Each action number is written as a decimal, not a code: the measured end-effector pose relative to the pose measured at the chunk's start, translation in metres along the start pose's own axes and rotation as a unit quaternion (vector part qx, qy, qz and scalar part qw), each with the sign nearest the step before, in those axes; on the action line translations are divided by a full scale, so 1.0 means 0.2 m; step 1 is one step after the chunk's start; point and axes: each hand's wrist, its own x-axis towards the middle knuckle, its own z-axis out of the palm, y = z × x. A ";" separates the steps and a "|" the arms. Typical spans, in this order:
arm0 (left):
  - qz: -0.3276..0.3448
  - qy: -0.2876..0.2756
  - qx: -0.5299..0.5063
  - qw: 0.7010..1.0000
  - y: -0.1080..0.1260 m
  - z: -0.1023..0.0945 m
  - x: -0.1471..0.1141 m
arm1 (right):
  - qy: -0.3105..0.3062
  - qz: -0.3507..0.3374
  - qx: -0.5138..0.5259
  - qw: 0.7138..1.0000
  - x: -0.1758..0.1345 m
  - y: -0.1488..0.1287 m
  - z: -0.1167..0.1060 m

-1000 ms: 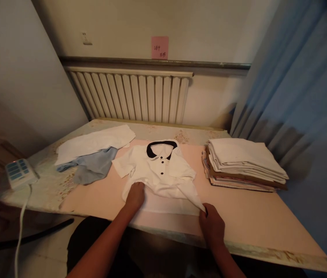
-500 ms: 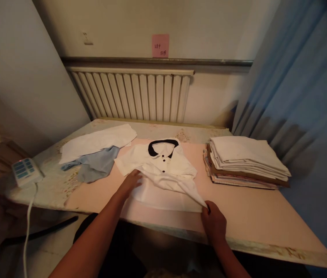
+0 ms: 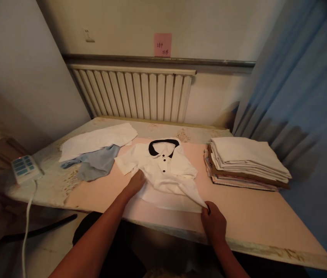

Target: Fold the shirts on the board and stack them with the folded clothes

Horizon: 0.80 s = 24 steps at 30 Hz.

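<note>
A small white polo shirt with a black collar and dark buttons lies front up in the middle of the table, its lower front bunched and partly lifted. My right hand is closed on the bottom corner of the shirt's front hem, pulling the cloth into a point near the table's front edge. On the other side, my left hand pinches the shirt's side below the sleeve; its fingertips are partly hidden. The back panel of the shirt spreads flat beneath the raised front.
A stack of folded clothes stands at the right on the pink sheet. Left of the shirt lie a white garment and a light blue garment. A power strip with a white cord sits at the table's left edge. A radiator is behind.
My left hand has moved slightly right and its fingers, apart before, have closed on the shirt's side. My right hand keeps hold of the hem corner, nearly still.
</note>
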 end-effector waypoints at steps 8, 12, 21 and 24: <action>0.130 -0.109 0.157 0.973 -0.12 0.00 -0.31 | -0.003 0.003 0.001 1.000 0.00 0.00 0.00; 0.204 -0.114 0.258 0.938 -0.13 0.02 -0.40 | -0.010 0.003 0.002 1.000 0.00 0.00 0.00; 0.272 -0.113 0.371 0.881 -0.13 0.05 -0.41 | -0.010 -0.003 -0.007 1.000 0.01 -0.01 -0.01; 0.257 -0.104 0.393 0.877 -0.13 0.07 -0.41 | -0.011 0.001 -0.010 1.000 0.00 -0.01 0.00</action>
